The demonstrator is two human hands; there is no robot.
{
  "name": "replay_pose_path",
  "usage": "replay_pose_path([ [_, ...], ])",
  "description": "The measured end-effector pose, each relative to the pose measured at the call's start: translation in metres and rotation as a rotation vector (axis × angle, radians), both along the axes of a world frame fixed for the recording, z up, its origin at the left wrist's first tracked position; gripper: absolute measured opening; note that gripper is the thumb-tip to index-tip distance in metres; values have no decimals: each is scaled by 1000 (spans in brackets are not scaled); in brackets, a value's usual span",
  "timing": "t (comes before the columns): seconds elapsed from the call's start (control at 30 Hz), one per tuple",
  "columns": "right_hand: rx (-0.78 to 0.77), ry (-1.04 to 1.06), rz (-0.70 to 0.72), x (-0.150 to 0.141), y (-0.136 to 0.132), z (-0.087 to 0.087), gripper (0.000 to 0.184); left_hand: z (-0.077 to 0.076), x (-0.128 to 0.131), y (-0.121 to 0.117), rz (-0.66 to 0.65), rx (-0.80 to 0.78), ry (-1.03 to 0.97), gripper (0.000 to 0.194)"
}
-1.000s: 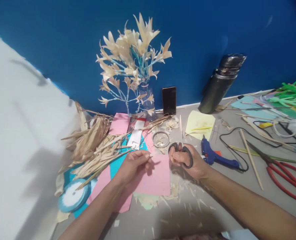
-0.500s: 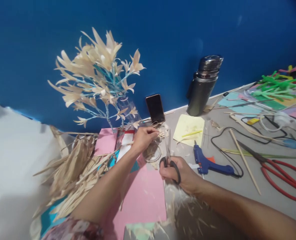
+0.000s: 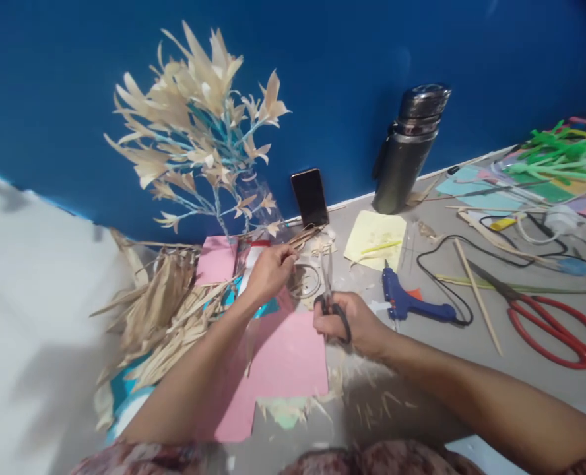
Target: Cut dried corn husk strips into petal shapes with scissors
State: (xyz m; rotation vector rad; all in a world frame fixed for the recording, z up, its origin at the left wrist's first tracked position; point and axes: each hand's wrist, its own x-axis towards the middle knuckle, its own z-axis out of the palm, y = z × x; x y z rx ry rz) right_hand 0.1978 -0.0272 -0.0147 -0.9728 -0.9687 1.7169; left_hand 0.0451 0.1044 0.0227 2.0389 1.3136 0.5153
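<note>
My right hand (image 3: 355, 323) grips small scissors (image 3: 326, 280) with black handles, blades pointing away from me. To its left, my left hand (image 3: 272, 269) is closed in a pinch beside a round tape roll (image 3: 307, 281); whatever its fingertips hold is too small to make out. Pale dried scraps (image 3: 324, 245) lie just beyond that hand. Under both wrists is a pink paper sheet (image 3: 288, 356) with fine shavings around its edge. A bundle of dried husk strips (image 3: 157, 303) lies left of my forearm.
Dried-husk flowers (image 3: 198, 132) stand at the back beside a phone (image 3: 310, 198) and a dark flask (image 3: 410, 155). Rightward lie yellow paper (image 3: 375, 231), a blue glue gun (image 3: 406, 297) with a looping cord, a wooden stick (image 3: 478, 297) and red-handled scissors (image 3: 555, 323).
My left hand has moved from over the pink sheet forward to the tape roll and scraps. My right hand keeps the scissors. The camera view has shifted and tilted.
</note>
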Motion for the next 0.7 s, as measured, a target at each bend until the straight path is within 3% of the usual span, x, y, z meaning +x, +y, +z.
replay_pose_path([
  [0.2, 176, -126, -228, 25, -2, 42, 22, 18, -59, -72, 23, -168, -81, 24],
  [0.3, 172, -243, -168, 43, -17, 64, 19, 20, -92, -113, 177, -227, -205, 27],
  [0.37, 127, -326, -88, 50, -32, 68, 17, 15, -112, -139, 308, -244, -289, 29],
  [0.43, 84, -359, -12, 51, -47, 61, 18, 7, -127, -161, 453, -265, -389, 28],
  [0.53, -23, -381, -15, 44, -68, 33, 22, -5, -141, -181, 615, -291, -385, 26],
  [0.6, -125, -404, -66, 36, -78, 14, 25, -9, -145, -186, 645, -285, -282, 27],
  [0.7, -171, -404, -128, 27, -87, -2, 28, -9, -142, -179, 586, -265, -100, 26],
])
